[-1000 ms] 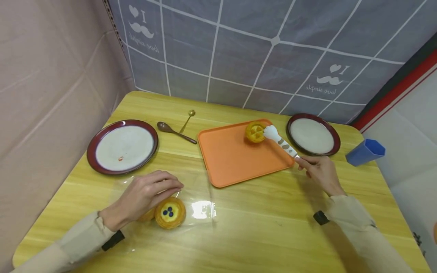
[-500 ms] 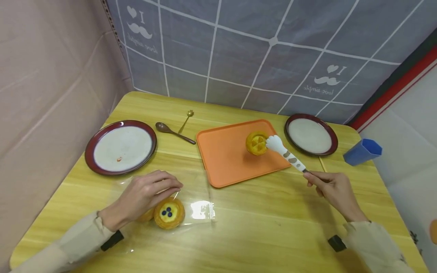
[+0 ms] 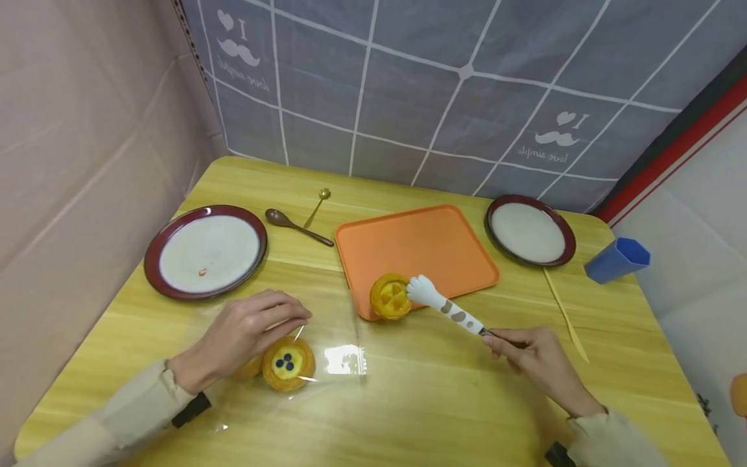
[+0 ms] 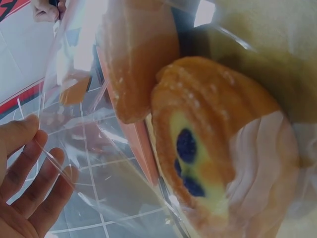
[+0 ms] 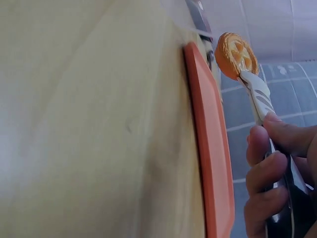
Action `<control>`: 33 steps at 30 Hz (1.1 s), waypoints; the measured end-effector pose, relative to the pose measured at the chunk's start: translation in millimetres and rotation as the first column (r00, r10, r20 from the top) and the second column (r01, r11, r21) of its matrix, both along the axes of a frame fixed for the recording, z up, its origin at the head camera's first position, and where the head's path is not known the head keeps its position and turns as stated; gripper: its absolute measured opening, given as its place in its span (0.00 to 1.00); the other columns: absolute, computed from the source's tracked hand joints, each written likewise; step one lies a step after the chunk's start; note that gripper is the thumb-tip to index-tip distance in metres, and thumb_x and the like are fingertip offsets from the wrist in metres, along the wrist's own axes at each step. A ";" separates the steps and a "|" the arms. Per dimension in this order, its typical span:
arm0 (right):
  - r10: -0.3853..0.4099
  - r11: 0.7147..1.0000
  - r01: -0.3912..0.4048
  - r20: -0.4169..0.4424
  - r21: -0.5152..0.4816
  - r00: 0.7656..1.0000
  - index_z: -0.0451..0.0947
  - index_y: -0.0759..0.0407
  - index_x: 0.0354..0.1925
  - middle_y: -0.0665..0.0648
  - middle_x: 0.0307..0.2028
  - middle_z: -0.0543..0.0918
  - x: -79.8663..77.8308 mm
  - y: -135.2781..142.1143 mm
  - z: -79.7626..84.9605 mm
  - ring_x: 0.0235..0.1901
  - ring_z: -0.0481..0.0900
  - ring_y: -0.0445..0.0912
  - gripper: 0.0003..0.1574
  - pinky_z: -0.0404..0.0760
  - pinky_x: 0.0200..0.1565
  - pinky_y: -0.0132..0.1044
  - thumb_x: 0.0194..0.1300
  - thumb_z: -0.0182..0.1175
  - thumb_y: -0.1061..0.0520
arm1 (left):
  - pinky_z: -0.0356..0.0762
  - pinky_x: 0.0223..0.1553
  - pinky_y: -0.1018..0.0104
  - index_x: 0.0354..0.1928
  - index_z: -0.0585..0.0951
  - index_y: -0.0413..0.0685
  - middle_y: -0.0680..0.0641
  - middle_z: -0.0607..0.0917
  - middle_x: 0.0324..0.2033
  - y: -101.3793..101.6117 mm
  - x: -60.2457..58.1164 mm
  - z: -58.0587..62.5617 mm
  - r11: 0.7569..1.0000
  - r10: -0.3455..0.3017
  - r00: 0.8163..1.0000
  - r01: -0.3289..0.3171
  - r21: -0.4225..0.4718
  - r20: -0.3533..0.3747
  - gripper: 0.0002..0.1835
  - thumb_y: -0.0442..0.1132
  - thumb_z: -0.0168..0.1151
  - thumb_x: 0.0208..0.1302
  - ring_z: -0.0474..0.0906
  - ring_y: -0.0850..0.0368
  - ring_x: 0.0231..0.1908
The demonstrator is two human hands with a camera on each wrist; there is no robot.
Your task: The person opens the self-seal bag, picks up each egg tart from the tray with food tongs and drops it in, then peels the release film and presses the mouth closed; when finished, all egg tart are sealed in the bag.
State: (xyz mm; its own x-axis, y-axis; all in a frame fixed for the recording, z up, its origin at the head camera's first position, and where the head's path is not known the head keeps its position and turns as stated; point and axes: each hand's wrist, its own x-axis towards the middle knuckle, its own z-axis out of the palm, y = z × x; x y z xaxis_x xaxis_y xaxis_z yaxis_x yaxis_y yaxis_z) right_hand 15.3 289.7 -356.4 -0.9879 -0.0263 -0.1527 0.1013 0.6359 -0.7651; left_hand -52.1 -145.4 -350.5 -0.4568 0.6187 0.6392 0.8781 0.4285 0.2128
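My left hand (image 3: 251, 334) pinches the edge of a clear plastic bag (image 3: 344, 347) between thumb and fingers, holding its mouth raised in the left wrist view. Inside lie a tart with blueberries (image 3: 288, 364) and a second pastry (image 4: 138, 59), largely hidden under the hand in the head view. My right hand (image 3: 539, 360) grips cat-paw tongs (image 3: 452, 309) by their dark handle. The tongs' white tips hold a yellow tart (image 3: 390, 297), raised above the table in the right wrist view. From the head it overlaps the front left corner of the orange tray (image 3: 432, 240).
A large dark-rimmed plate (image 3: 210, 253) stands at the left, a smaller plate (image 3: 528, 232) at the back right. Between them lie a brown wooden spoon (image 3: 297, 227) and a small gold spoon (image 3: 317, 207). Rightward are a blue cup (image 3: 617, 261) and a thin yellow knife-like stick (image 3: 566, 314).
The right hand has lifted the yellow tart off the tray with the tongs and carried it left and nearer, toward the bag. The left hand stays at the bag.
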 end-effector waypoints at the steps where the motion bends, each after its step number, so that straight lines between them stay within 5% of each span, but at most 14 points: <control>1: 0.009 1.000 -0.009 0.014 -0.008 1.000 0.82 0.49 0.38 0.57 0.20 0.82 1.3 -3.3 -1.7 0.10 0.64 0.38 0.19 0.67 0.10 0.32 0.54 0.58 0.40 | 0.78 0.38 0.78 0.35 0.83 0.53 0.58 0.82 0.35 -0.2 -0.1 0.0 1.000 0.000 1.000 0.000 -0.002 0.001 0.13 0.34 0.68 0.43 0.79 0.66 0.35; 11: 0.062 0.998 -0.062 0.039 -0.014 0.997 0.82 0.46 0.39 0.56 0.13 0.78 3.9 -22.7 -13.5 0.08 0.63 0.37 0.18 0.67 0.09 0.32 0.52 0.60 0.40 | 0.78 0.38 0.78 0.36 0.83 0.53 0.58 0.82 0.35 -0.2 -0.4 1.7 1.000 -0.004 1.000 0.004 -0.005 -0.004 0.13 0.34 0.68 0.44 0.79 0.66 0.35; 20: 0.148 0.987 -0.141 0.090 -0.079 0.985 0.82 0.50 0.39 0.53 0.28 0.85 -1.5 -50.1 -10.1 0.13 0.69 0.38 0.18 0.65 0.10 0.28 0.53 0.60 0.42 | 0.78 0.37 0.79 0.35 0.83 0.52 0.58 0.82 0.35 -0.2 2.1 2.8 1.000 -0.006 1.000 0.006 -0.004 0.008 0.13 0.33 0.68 0.44 0.79 0.66 0.35; 27: 0.197 0.979 -0.192 0.083 -0.070 0.977 0.82 0.54 0.39 0.54 0.26 0.85 -7.2 -78.5 8.1 0.09 0.51 0.33 0.17 0.54 0.10 0.22 0.55 0.60 0.46 | 0.77 0.38 0.79 0.35 0.83 0.52 0.58 0.82 0.35 -0.6 3.8 4.1 1.000 -0.014 1.000 0.014 0.002 0.018 0.13 0.33 0.68 0.44 0.78 0.66 0.36; 33: 0.226 0.972 -0.220 0.079 -0.078 0.971 0.82 0.51 0.38 0.54 0.24 0.84 -15.4 -88.4 8.6 0.08 0.52 0.32 0.15 0.54 0.10 0.23 0.55 0.60 0.45 | 0.77 0.39 0.80 0.35 0.83 0.51 0.57 0.82 0.35 0.7 3.8 4.4 0.999 -0.047 0.999 0.047 0.022 0.022 0.12 0.32 0.67 0.45 0.79 0.66 0.35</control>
